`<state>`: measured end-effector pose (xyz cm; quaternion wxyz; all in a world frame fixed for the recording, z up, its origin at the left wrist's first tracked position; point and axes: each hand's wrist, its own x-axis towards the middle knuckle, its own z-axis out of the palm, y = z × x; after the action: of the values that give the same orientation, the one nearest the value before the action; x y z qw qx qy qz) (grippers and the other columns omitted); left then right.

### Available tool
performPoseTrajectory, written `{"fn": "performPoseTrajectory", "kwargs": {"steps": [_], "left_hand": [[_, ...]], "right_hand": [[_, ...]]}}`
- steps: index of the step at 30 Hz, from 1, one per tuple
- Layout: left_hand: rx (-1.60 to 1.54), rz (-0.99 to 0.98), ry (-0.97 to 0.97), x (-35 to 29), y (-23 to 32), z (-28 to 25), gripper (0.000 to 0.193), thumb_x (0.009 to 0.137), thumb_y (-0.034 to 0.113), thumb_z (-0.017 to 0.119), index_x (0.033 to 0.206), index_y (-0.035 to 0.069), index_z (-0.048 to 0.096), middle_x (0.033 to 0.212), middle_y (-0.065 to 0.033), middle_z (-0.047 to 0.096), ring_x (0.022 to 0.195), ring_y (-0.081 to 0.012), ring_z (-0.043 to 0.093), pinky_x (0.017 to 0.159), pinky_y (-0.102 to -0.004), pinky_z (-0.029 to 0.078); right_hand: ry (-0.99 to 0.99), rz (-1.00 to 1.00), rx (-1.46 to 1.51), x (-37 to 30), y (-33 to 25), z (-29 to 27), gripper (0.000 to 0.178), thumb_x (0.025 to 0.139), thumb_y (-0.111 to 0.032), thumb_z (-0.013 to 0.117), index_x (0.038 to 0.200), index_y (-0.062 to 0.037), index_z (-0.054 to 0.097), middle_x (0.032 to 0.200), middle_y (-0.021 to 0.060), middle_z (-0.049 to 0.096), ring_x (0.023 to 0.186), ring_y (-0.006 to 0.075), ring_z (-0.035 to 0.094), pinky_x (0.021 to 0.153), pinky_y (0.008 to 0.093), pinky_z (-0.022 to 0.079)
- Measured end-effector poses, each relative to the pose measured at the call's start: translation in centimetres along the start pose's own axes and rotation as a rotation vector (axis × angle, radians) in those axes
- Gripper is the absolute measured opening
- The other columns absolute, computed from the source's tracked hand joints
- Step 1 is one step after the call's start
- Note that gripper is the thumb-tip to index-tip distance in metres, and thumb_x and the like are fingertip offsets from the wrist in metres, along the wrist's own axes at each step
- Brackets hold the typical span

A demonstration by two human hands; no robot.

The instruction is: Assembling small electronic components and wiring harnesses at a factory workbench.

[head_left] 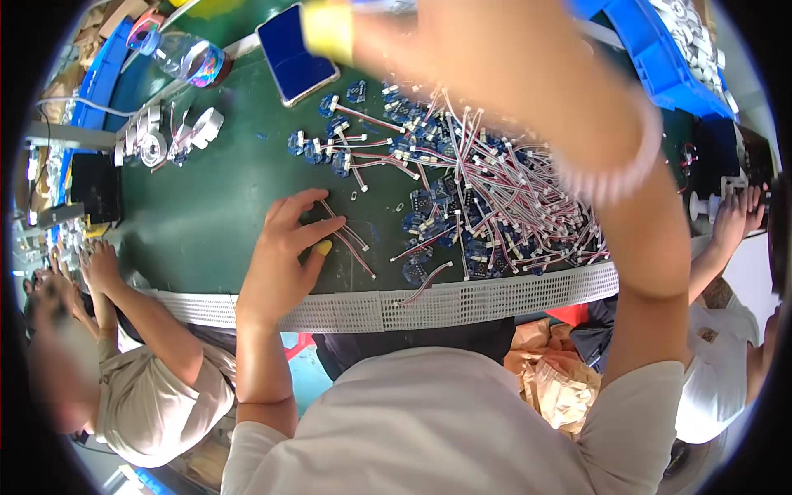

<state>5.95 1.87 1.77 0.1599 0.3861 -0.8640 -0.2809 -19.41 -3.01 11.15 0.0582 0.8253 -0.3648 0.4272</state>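
Note:
My left hand [285, 243] is low over the green table, fingers bent and apart, with a yellow cover on the thumb tip. Two short red-and-white connector cables [355, 257] lie at its index fingertip; whether the finger presses on them I cannot tell. Smeared by motion, my right hand [396, 37] reaches across the far side by a dark-screened phone [295, 62], a yellow cover on one digit. Its grip is unclear. Beneath my right forearm spreads a heap of cables [520, 198] mixed with small blue circuit boards [417, 202], partly hidden by the arm.
A plastic bottle [186, 59] lies at the far left, near white rolls [157, 140]. Blue bins [668, 62] stand at the far right. A white perforated strip [462, 301] runs along the near edge. Co-workers' hands [101, 266] are at both sides.

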Motion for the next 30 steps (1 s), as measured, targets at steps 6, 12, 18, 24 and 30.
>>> {"fn": "performPoseTrajectory", "kwargs": {"steps": [6, 12, 18, 24, 30], "left_hand": [[-0.043, -0.032, 0.062, -0.7, -0.7, 0.7, 0.022, 0.064, -0.004, 0.067, 0.084, 0.006, 0.069, 0.089, -0.0068, 0.058, 0.084, -0.0244, 0.053, 0.071, -0.0337, 0.047], [-0.020, -0.047, 0.094, -0.4, -1.1, 1.5, 0.016, 0.067, -0.001, 0.067, 0.082, 0.004, 0.065, 0.079, -0.0070, 0.058, 0.076, -0.0263, 0.055, 0.066, -0.0355, 0.047], [-0.070, -0.024, 0.066, 0.0, -0.2, 2.8, 0.021, 0.070, -0.007, 0.064, 0.089, 0.002, 0.064, 0.084, -0.0101, 0.057, 0.076, -0.0261, 0.056, 0.063, -0.0316, 0.047], [0.065, 0.122, 0.257, -1.3, 3.8, 3.3, 0.034, 0.055, 0.003, 0.075, 0.089, 0.004, 0.065, 0.085, -0.0088, 0.055, 0.078, -0.0270, 0.054, 0.067, -0.0374, 0.046], [0.065, 0.135, 0.013, -1.5, 4.7, 5.7, 0.035, 0.057, 0.004, 0.073, 0.091, 0.002, 0.065, 0.087, -0.0077, 0.054, 0.084, -0.0249, 0.052, 0.068, -0.0347, 0.048]], "right_hand": [[-0.703, 0.085, 0.096, -11.5, -8.0, 4.1, 0.005, 0.069, -0.012, 0.057, 0.071, -0.0090, 0.059, 0.074, 0.0007, 0.047, 0.081, 0.0169, 0.047, 0.075, 0.0325, 0.036], [-0.704, 0.054, 0.023, -12.8, -8.9, 5.1, 0.005, 0.067, -0.010, 0.057, 0.071, -0.0059, 0.056, 0.077, 0.0036, 0.049, 0.087, 0.0199, 0.047, 0.076, 0.0318, 0.037], [-0.215, 0.425, 0.314, -13.7, -5.5, 2.4, 0.022, 0.073, -0.006, 0.062, 0.093, -0.0050, 0.052, 0.090, 0.0121, 0.054, 0.095, 0.0316, 0.051, 0.084, 0.0396, 0.041], [0.344, 0.786, 0.700, -12.9, -1.9, -1.5, 0.011, 0.090, -0.002, 0.050, 0.099, 0.0006, 0.053, 0.076, 0.0036, 0.056, 0.066, 0.0086, 0.052, 0.060, 0.0220, 0.044], [0.360, 0.936, 0.927, -12.9, -1.0, -0.3, 0.014, 0.086, -0.001, 0.056, 0.099, 0.0027, 0.059, 0.075, 0.0066, 0.063, 0.060, 0.0074, 0.055, 0.050, 0.0173, 0.040]]}}
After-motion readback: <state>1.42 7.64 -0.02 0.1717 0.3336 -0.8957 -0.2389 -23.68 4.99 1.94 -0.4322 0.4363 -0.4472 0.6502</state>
